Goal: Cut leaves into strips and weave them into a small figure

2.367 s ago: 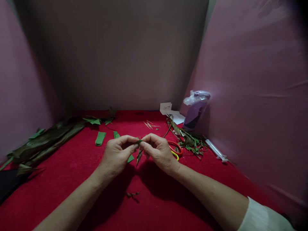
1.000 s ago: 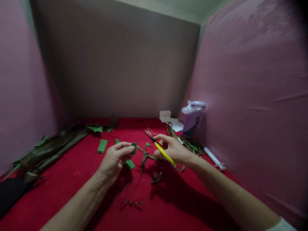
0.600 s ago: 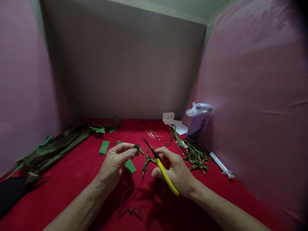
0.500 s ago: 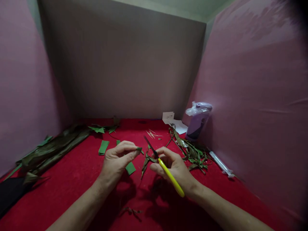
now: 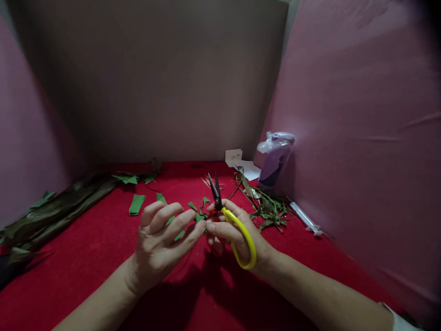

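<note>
My right hand (image 5: 234,225) is closed around a pair of scissors (image 5: 217,202) with one yellow and one red handle. The dark blades point up and away from me, slightly apart. Close beside it, my left hand (image 5: 168,239) pinches a small green leaf piece (image 5: 199,217) between thumb and forefinger, its other fingers loosely spread. The tips of both hands meet just below the scissors' pivot, partly hiding the leaf. Beyond the left fingers are more cut green bits, among them a rectangular leaf piece (image 5: 137,205) on the red cloth (image 5: 103,257).
Long dried leaves (image 5: 58,216) lie along the left side. To the right are a heap of leaf scraps (image 5: 270,209), a syringe (image 5: 305,218) and a purple bottle (image 5: 275,161) topped with clear plastic. White paper (image 5: 250,170) and thin wooden sticks (image 5: 206,182) lie farther back. Pink walls flank both sides.
My hands have come together, fingertips now meeting. The scissors have turned more upright and their blades show parted. The whole view has shifted slightly.
</note>
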A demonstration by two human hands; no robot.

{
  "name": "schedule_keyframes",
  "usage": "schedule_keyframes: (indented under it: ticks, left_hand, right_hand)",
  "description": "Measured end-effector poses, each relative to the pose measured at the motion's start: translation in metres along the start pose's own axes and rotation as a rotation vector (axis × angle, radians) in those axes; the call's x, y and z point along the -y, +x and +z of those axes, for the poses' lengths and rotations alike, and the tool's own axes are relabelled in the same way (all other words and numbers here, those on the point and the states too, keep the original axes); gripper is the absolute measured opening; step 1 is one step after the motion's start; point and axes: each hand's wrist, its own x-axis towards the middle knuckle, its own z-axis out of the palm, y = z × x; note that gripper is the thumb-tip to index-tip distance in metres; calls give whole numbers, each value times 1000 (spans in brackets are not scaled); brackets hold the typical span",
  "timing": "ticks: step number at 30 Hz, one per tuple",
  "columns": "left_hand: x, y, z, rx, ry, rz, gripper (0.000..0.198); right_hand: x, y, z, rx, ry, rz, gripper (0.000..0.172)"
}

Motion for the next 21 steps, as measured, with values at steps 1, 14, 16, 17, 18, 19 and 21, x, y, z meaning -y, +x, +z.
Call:
schedule_keyframes:
  ticks: [1, 14, 16, 17, 18, 19, 21]
  left_hand:
    - [-1, 0, 0, 6, 7, 14, 30]
    - [-19, 11, 17, 167, -1428, -1386, 11]
    - [-22, 10, 18, 160, -1461, -1419, 9]
    - [-23, 10, 18, 158, -1461, -1442, 8]
    - [-24, 10, 18, 158, -1459, -1462, 8]
    - [-25, 10, 18, 161, -1459, -1475, 8]
    - [-25, 11, 17, 143, -1453, -1484, 7]
  right_hand:
    - [0, 0, 0, 8, -6, -2, 32]
    - [-13, 0, -5, -70, -146, -234, 23]
    - [-15, 0, -6, -95, -181, -275, 23]
    - [-15, -1, -6, -108, -212, -297, 24]
    - [-15, -1, -6, -114, -247, -317, 25]
    - [-15, -1, -6, -110, -278, -331, 26]
    - [-13, -2, -6, -97, -316, -349, 27]
